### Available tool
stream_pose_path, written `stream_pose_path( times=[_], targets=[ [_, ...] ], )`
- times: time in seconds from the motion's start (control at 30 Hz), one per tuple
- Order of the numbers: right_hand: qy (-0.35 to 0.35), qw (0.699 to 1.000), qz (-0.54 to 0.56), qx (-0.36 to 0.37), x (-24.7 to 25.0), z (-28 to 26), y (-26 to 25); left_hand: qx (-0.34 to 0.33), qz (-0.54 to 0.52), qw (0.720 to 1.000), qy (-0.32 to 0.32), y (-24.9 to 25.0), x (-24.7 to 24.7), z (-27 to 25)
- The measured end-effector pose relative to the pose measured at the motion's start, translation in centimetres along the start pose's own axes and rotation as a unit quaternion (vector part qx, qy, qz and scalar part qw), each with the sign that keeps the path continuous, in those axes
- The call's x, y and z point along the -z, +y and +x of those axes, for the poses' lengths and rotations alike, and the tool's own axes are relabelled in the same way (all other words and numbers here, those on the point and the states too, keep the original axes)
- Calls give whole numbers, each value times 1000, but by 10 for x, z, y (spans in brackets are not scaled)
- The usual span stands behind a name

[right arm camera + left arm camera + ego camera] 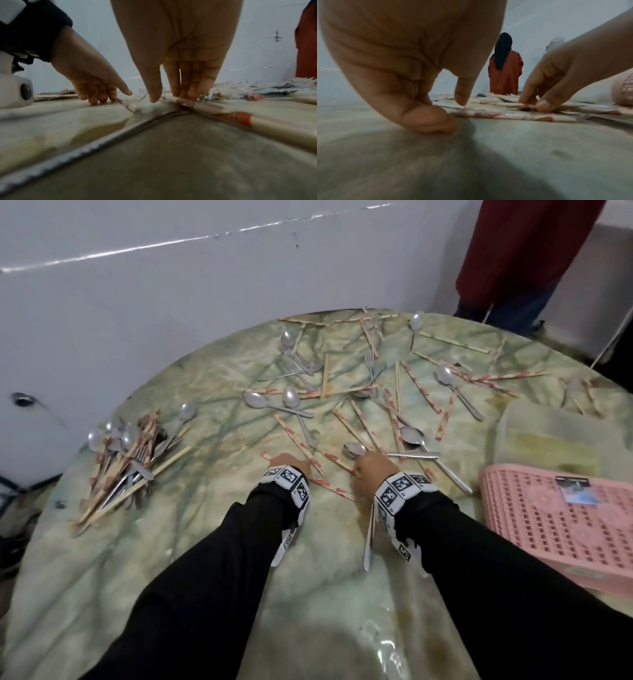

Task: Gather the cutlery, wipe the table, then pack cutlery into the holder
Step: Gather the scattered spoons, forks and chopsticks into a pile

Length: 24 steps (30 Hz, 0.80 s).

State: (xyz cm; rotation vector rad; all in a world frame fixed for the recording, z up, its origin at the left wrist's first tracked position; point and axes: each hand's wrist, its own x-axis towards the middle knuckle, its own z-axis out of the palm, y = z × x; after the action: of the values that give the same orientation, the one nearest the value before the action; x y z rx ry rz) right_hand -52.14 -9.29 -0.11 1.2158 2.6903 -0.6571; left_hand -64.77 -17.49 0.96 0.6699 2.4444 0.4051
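Spoons, forks and red-and-white wrapped chopsticks (pixel 363 419) lie scattered over the round green marble table (pixel 191 570). A gathered pile of cutlery (pixel 126 460) sits at the left edge. My right hand (pixel 371 470) pinches a wrapped chopstick (pixel 510 104) between thumb and fingers (pixel 187 86), flat on the table. My left hand (pixel 291 465) has its fingertips (pixel 101 97) down on the table at the end of another wrapped chopstick (pixel 505 116); its thumb (pixel 435 120) and forefinger flank that end without closing on it. A serrated table knife (pixel 369 539) lies under my right wrist.
A pink perforated basket (pixel 561 529) lies at the right edge, with a translucent container (pixel 548 433) behind it. A person in a red garment (pixel 520 251) stands beyond the far right of the table. A white wall runs along the far left side.
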Motion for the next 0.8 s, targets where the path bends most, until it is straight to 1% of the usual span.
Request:
stream_pose_path(
  times=[0.03,0.1,0.2,0.3,0.37,0.43,0.5,0.57,0.63,0.7,0.8],
  targets=[
    [-3,1000,-9,6,-1,3,2,9,1,1000,13,0,-1,4],
    [-15,999,-24,19,0,7,6,19,16,1000,16,-1,0,9],
    [-28,998,-36,49,2,14,10,35,17,999,-8,-4,0,18],
    [-54,995,-36,69,8,20,11,47,-24,998,16,-8,4,22],
    [-80,994,-35,69,19,22,9,34,-56,997,39,-6,7,26],
    [-72,996,-8,56,34,26,12,12,-125,990,66,2,11,28],
    [-41,998,31,26,47,35,22,6,-166,982,90,12,14,32],
    [-14,999,29,6,56,41,32,10,-153,983,98,20,10,37],
    [-19,1000,-16,-14,57,44,42,18,-118,989,82,25,0,40],
    [-37,995,-92,-21,52,44,47,16,-48,996,69,25,-9,42],
    [-42,988,-148,-16,46,46,51,2,14,997,80,29,-10,49]
  ],
)
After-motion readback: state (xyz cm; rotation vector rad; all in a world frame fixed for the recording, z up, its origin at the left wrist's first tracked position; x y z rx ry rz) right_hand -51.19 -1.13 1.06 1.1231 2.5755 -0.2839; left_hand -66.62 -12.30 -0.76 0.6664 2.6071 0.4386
